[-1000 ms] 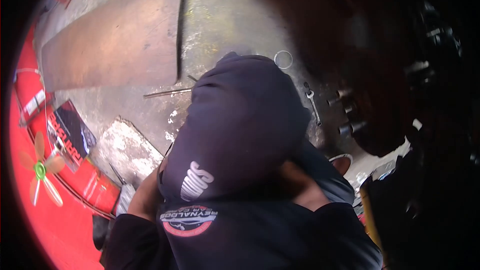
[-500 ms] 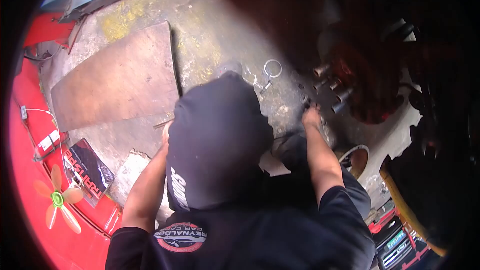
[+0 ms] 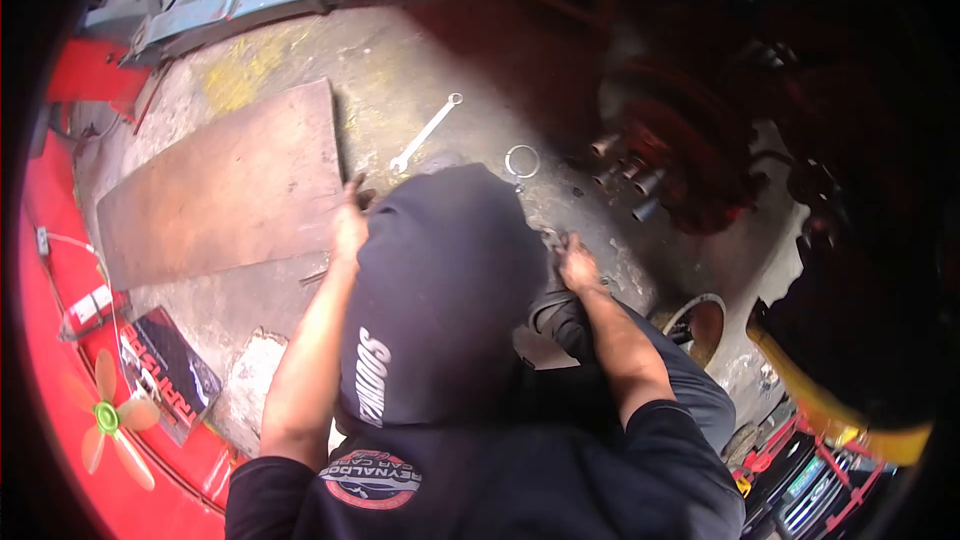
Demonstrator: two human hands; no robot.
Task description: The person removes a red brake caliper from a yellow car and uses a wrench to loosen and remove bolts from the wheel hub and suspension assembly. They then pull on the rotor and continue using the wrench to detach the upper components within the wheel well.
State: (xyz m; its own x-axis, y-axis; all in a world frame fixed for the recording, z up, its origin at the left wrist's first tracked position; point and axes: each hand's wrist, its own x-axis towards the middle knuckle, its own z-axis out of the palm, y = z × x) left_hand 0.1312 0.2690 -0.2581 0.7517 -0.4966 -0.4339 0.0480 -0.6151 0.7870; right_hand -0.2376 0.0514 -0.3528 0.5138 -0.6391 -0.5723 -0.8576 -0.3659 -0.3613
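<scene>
My left hand [image 3: 350, 220] is beside the right edge of a brown flat sheet [image 3: 225, 185], with its darkened fingers parted and nothing showing in them. A combination wrench [image 3: 428, 134] lies on the floor beyond that hand. My right hand [image 3: 577, 265] is low over the floor, its fingers closed around something small and dark that I cannot make out. Past it a thin metal ring [image 3: 521, 161] lies flat. Dark cloth of my clothing [image 3: 440, 280] fills the middle and hides part of the floor between my hands.
Right of my hands, a shaded hub with protruding studs [image 3: 640, 180] stands out from dark machinery. A round metal part [image 3: 697, 325] sits by my right leg. At left are a red panel [image 3: 60, 420], a green-centred fan [image 3: 107, 418] and a printed box [image 3: 170, 370]. A blue-grey beam [image 3: 235, 8] crosses the top.
The wrench now shows on the floor, where none was visible before. My left hand has come into sight farther forward. My right hand has drawn back leftward, away from the studs.
</scene>
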